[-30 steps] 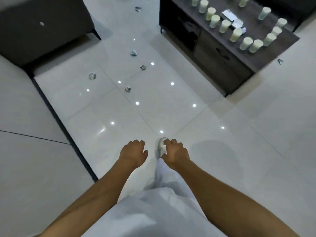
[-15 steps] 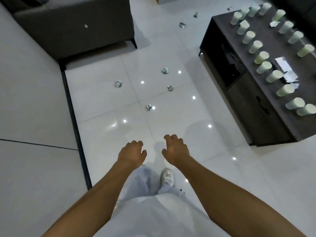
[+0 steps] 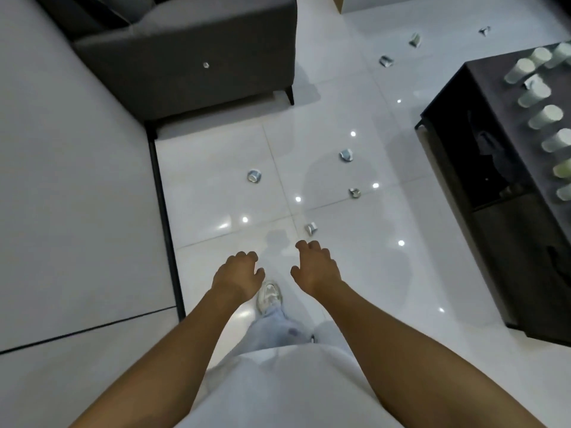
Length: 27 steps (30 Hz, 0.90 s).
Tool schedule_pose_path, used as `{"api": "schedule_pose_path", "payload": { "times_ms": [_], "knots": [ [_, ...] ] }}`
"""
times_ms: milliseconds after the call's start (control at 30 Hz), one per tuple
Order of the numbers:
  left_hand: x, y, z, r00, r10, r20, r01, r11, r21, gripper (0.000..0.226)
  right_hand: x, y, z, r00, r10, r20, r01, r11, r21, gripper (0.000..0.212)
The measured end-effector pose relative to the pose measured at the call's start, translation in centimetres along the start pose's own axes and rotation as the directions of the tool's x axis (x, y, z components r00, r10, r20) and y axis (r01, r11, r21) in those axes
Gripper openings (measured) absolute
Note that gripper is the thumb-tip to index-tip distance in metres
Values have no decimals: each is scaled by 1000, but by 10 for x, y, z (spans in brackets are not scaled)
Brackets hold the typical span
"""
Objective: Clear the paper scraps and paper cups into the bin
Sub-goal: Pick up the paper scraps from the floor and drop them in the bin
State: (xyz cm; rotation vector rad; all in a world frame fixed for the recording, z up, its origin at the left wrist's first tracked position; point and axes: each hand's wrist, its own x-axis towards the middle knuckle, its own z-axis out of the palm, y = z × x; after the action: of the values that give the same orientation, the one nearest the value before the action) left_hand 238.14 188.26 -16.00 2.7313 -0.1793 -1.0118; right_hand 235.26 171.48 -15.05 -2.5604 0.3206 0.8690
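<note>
Both hands empty, scraps on the floor ahead.

My left hand (image 3: 239,274) and right hand (image 3: 313,267) hang loosely curled, holding nothing. The nearest paper scrap (image 3: 311,228) lies on the floor (image 3: 386,273) just beyond my right fingertips; others scatter toward the sofa (image 3: 185,63). Paper cups (image 3: 545,117) line the worktop (image 3: 482,88) at its near edge. I judge the crumpled scraps feather-light and crushable: pinch anywhere. Cups dent, so hold around the wall. No bin in view.

Glossy white tile floor (image 3: 355,273), grey sofa (image 3: 191,57)
</note>
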Motion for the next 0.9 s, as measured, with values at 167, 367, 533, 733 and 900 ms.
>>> {"api": "schedule_pose_path", "payload": {
  "times_ms": [167, 367, 533, 733, 900],
  "knots": [
    [62, -44, -62, 1000, -24, -6, 24, 1000, -15, 43, 71, -68, -27, 1000, -30, 2, 30, 999, 43, 48],
    [136, -68, -118, 999, -38, 7, 38, 999, -29, 42, 149, -101, -56, 999, -9, 47, 8, 1000, 24, 51],
    [213, -77, -166, 997, -71, 32, 73, 995, -69, 42, 232, -124, -85, 997, 31, 75, -33, 999, 19, 48],
    [303, -92, -218, 995, -85, 61, 90, 993, -78, 41, 334, -162, -124, 993, 90, 73, -94, 994, 48, 46],
    [364, -117, -245, 991, -96, 98, 101, 994, -46, 39, 394, -182, -138, 985, 145, 94, -154, 982, 108, 46]
  ]
}}
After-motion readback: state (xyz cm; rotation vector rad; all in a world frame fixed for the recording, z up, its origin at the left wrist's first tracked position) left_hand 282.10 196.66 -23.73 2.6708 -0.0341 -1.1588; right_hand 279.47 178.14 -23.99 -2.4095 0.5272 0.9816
